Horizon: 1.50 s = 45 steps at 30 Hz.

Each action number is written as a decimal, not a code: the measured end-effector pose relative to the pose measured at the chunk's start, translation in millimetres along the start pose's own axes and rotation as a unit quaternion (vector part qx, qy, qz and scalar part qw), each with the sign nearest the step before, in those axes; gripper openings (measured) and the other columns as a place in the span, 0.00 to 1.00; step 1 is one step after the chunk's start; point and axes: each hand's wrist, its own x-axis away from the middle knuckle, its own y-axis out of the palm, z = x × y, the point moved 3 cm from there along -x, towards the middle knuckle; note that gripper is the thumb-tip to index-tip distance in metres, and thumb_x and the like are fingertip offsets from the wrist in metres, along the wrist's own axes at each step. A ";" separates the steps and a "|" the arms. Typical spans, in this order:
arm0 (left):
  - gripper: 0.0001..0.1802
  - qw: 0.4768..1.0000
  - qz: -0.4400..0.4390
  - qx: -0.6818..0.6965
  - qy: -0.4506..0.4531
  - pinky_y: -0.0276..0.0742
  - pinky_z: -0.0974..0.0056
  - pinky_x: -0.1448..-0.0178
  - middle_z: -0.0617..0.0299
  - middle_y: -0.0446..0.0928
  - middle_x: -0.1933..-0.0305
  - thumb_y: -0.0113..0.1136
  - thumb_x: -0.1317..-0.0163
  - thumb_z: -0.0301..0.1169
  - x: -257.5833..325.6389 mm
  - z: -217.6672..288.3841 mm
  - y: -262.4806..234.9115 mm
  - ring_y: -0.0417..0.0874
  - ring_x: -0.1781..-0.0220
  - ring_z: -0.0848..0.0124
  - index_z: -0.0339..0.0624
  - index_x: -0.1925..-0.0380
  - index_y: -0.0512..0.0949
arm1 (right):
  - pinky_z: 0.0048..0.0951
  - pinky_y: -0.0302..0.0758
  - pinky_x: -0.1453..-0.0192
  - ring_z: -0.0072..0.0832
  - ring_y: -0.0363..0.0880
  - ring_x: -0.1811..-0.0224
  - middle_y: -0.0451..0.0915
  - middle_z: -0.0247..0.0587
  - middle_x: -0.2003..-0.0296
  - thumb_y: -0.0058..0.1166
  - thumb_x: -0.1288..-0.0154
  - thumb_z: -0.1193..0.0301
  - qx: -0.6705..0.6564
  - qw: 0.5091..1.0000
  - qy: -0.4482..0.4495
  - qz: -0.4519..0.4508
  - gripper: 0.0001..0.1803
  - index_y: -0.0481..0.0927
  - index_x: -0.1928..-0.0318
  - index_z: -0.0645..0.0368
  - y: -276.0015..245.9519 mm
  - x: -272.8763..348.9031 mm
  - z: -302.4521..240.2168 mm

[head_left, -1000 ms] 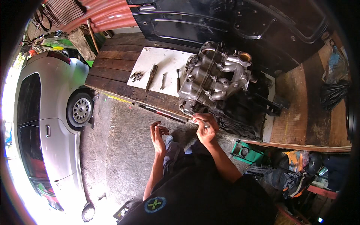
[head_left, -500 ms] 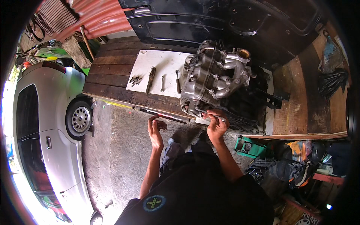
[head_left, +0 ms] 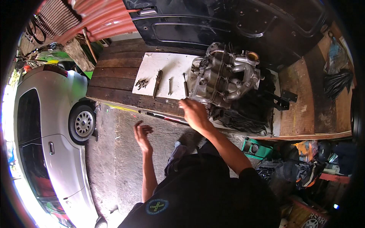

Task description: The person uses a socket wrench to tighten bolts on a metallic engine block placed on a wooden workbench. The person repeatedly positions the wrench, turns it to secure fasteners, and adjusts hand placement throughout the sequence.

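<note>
My right hand point(head_left: 195, 115) is at the bench's front edge, just left of a silver-grey metal engine part point(head_left: 215, 84) with curved pipes. Its fingers are curled together; whatever they hold is hidden from above. Close beyond the fingertips lies a slim tool with a dark handle point(head_left: 186, 89), perhaps a screwdriver, on a white board point(head_left: 152, 60). Also on the board are a small wrench point(head_left: 170, 86), a narrow brush-like tool point(head_left: 157, 84) and several bolts point(head_left: 142, 83). My left hand point(head_left: 142, 136) hovers over the floor before the bench, fingers apart and holding nothing.
The plank bench point(head_left: 114, 72) runs across in front, with a black vehicle panel point(head_left: 186, 30) behind it. Dark cloth point(head_left: 243, 123) and a black bracket point(head_left: 283, 102) lie beside the engine part. A green tool point(head_left: 256, 149) sits below right; a silver car point(head_left: 57, 136) stands left.
My right hand has moved left from the engine part's front toward the tools. The silver tool seen in it before no longer shows. My left hand has shifted left and nearer to me.
</note>
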 end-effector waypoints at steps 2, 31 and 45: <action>0.17 0.999 0.034 -0.007 0.022 0.71 0.69 0.67 0.58 0.76 0.73 0.37 0.27 0.39 -16.0 10.5 -28.7 0.75 0.74 0.74 0.40 0.49 0.68 | 0.38 0.76 0.74 0.34 0.80 0.75 0.80 0.46 0.74 0.52 0.45 0.75 0.195 0.966 0.031 -0.165 0.10 0.81 0.62 0.62 64.0 11.5 17.0; 0.19 0.997 -0.072 0.022 -0.025 0.73 0.68 0.66 0.59 0.76 0.72 0.39 0.27 0.42 -9.0 -12.6 48.2 0.77 0.72 0.73 0.38 0.50 0.68 | 0.22 0.69 0.70 0.21 0.70 0.76 0.76 0.45 0.70 0.39 0.26 0.72 -0.361 0.878 0.143 0.280 0.09 0.68 0.63 0.65 -71.0 86.7 49.2; 0.20 0.989 -0.144 0.011 -0.018 0.74 0.67 0.64 0.57 0.76 0.72 0.38 0.27 0.41 9.1 -15.2 78.5 0.77 0.70 0.72 0.35 0.50 0.68 | 0.22 0.72 0.70 0.25 0.76 0.72 0.80 0.48 0.67 0.42 0.33 0.84 -0.348 0.901 0.095 0.240 0.06 0.75 0.64 0.66 -65.4 98.1 43.2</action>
